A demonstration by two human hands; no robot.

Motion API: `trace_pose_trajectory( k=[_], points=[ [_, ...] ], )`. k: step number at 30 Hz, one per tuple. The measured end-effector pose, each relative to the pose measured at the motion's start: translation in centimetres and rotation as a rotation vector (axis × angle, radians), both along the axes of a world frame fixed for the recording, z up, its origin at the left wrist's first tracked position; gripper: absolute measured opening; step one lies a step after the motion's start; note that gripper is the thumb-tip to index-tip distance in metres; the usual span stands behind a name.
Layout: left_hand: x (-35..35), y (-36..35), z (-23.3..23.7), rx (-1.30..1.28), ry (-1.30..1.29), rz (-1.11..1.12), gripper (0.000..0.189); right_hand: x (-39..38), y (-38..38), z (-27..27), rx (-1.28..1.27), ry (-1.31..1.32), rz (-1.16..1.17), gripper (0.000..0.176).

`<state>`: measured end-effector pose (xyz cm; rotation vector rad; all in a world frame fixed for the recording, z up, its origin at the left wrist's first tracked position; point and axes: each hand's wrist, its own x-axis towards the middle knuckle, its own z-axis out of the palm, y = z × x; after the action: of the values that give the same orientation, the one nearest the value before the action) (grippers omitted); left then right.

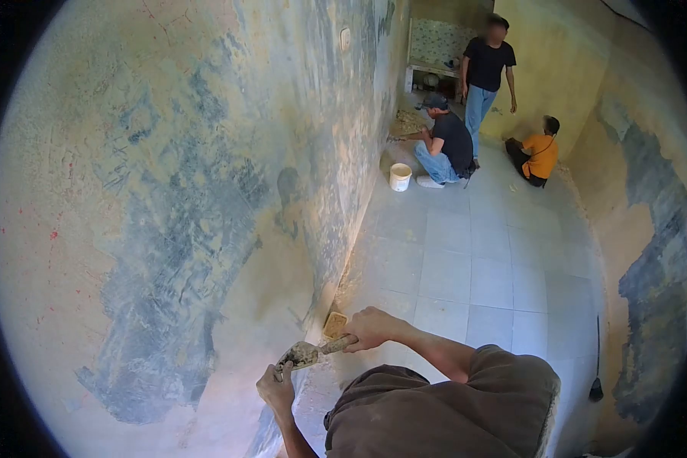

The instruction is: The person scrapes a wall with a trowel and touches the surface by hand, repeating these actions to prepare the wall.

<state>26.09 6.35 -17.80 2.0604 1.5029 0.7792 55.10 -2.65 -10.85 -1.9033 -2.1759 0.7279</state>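
Note:
My right hand [372,329] is wrapped round the handle of a trowel [303,353], held in front of the wall on my left. Dark and pale smears of plaster cover the trowel's blade. At the blade's far end, my left hand [277,388] pinches its edge between thumb and fingers. Just beyond the trowel, a small yellowish rectangular block [334,324] lies on the floor by the foot of the wall.
The left wall [183,191] has patchy grey and beige plaster. Farther along it, a person [452,137] squats beside a white bucket [400,177]. Another person [490,72] stands behind, and one in orange [543,156] sits on the tiles. A dark broom-like tool [596,389] is at right.

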Motion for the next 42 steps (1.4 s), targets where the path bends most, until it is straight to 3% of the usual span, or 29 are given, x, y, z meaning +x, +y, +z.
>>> trace_pose_trajectory(
  k=[8,12,19,22,25,28,30,32,34,36,40,42],
  points=[
    [-1.6,-0.1,0.7,0.018,-0.028,-0.063,0.044,-2.3,-2.3,-2.8,0.097,0.004,-0.07,0.04],
    [-2.7,0.1,0.7,-0.042,-0.136,-0.211,0.044,-3.9,-4.6,-0.8,0.022,0.011,-0.139,0.043],
    [-6.0,0.5,1.1,-0.501,-0.689,-0.396,0.04,-8.2,-9.7,0.6,0.035,0.146,-0.357,0.051],
    [-7.2,-0.2,0.4,-0.472,-0.667,-0.38,0.035,-10.5,-11.2,1.2,0.012,0.223,-0.412,0.052],
    [-8.2,-2.1,0.4,-0.516,-0.881,-0.386,0.037,-12.9,-12.6,0.8,0.009,0.272,-0.445,0.053],
    [-9.2,-3.4,-0.9,-0.427,-0.812,-0.406,0.038,-15.9,-14.3,0.0,0.071,0.342,-0.497,0.053],
    [-8.9,-4.4,-6.1,-0.135,-0.71,-0.258,0.038,-17.9,-15.2,-0.9,0.071,0.342,-0.497,0.053],
    [-9.3,-6.0,-2.0,-0.448,-0.598,-0.151,0.044,-20.0,-16.2,-1.3,0.052,0.329,-0.546,0.053],
    [-8.7,-6.9,-3.6,-0.315,-0.634,-0.152,0.045,-21.4,-17.1,-2.0,0.035,0.305,-0.597,0.053],
    [-8.9,-7.4,-5.9,-0.359,-0.706,-0.154,0.044,-22.2,-17.8,-3.5,0.088,0.341,-0.662,0.053],
    [-8.3,-8.8,-0.9,-0.737,-1.188,-0.066,0.048,-24.8,-19.5,-2.3,0.095,0.265,-0.703,0.051],
    [-8.2,-8.9,0.1,-0.761,-1.217,-0.134,0.047,-24.3,-19.4,-1.9,0.096,0.233,-0.691,0.05]
  ],
)
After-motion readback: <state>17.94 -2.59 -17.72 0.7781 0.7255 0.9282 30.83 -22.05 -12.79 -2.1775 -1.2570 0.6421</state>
